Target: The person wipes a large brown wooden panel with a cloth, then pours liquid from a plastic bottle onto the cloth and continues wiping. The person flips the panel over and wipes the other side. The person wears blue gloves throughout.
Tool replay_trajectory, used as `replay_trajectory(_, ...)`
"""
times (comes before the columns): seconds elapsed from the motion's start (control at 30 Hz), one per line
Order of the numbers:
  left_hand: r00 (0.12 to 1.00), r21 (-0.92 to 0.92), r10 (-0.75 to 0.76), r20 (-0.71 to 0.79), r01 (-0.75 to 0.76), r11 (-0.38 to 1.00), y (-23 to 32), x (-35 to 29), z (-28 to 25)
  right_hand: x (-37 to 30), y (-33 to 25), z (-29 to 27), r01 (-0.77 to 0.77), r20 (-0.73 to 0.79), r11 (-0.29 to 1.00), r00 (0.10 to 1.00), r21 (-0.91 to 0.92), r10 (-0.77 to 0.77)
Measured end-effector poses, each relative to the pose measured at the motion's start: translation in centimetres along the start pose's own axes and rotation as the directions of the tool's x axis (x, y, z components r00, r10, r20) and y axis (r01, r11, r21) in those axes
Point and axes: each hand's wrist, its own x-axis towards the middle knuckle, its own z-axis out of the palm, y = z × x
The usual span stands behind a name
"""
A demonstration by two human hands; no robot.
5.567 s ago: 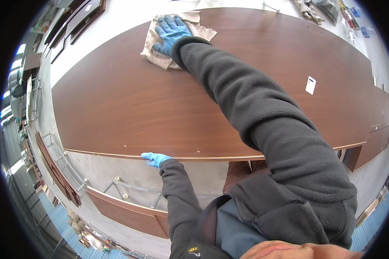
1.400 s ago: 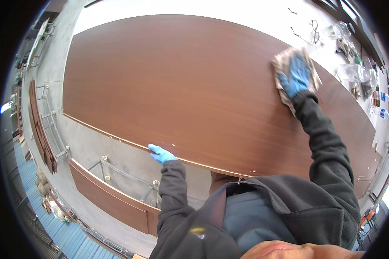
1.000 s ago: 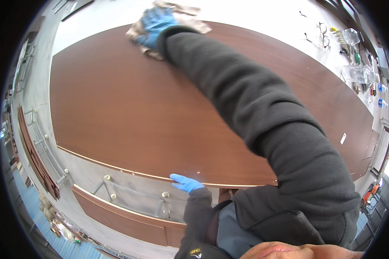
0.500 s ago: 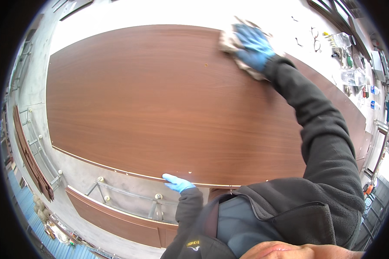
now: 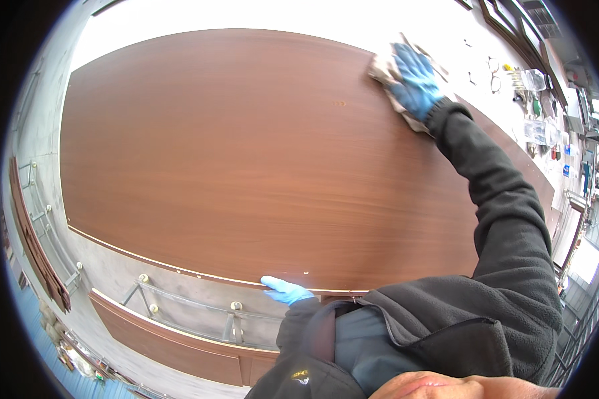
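A large brown wood-grain panel (image 5: pixel 233 153) lies flat before me. At its far right edge, my right hand (image 5: pixel 416 80) in a blue glove presses a beige cloth (image 5: pixel 383 70) down, fingers stretched over it. Part of the cloth is hidden under the hand and hangs past the panel's edge onto the white surface. My left hand (image 5: pixel 286 291), also gloved in blue, rests at the panel's near edge with its fingers extended. A small yellowish mark (image 5: pixel 340 104) shows on the panel, left of the cloth.
Glasses (image 5: pixel 494 74), clear plastic containers (image 5: pixel 542 132) and small tools lie on the white surface at right. Below the near edge stand a metal frame with round white pads (image 5: pixel 235 306) and another brown panel (image 5: pixel 173 339). Long brown boards (image 5: pixel 36 239) lean at far left.
My right hand and the cloth have slid a little to the right along the panel's far edge. My left hand stays at the near edge. The whole view has shifted slightly.
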Motion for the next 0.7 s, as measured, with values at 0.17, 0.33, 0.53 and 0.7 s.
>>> replay_trajectory(0.17, 0.999, 0.019, 0.033, 0.021, -0.034, 0.999, 0.4, -0.7, -0.3, 16.7, -14.1, -2.6, 0.250, -0.132, 0.950, 0.965, 0.185, -0.228)
replay_trajectory(0.33, 0.998, 0.041, -0.053, 0.042, 0.052, 0.998, 1.3, -0.9, -0.4, 26.4, -26.6, -7.4, 0.101, -0.039, 0.897, 0.995, 0.431, -0.094)
replay_trajectory(0.53, 0.996, 0.052, 0.037, 0.079, -0.041, 0.998, -0.6, 0.1, -1.1, 27.8, -29.2, -5.5, 0.058, -0.194, 0.953, 0.981, 0.298, 0.001)
replay_trajectory(0.7, 0.880, 0.286, 0.417, 0.227, -0.470, 0.835, -4.5, 2.0, -1.9, 22.5, -23.1, -3.6, 0.042, -0.126, 0.944, 0.992, 0.329, 0.000)
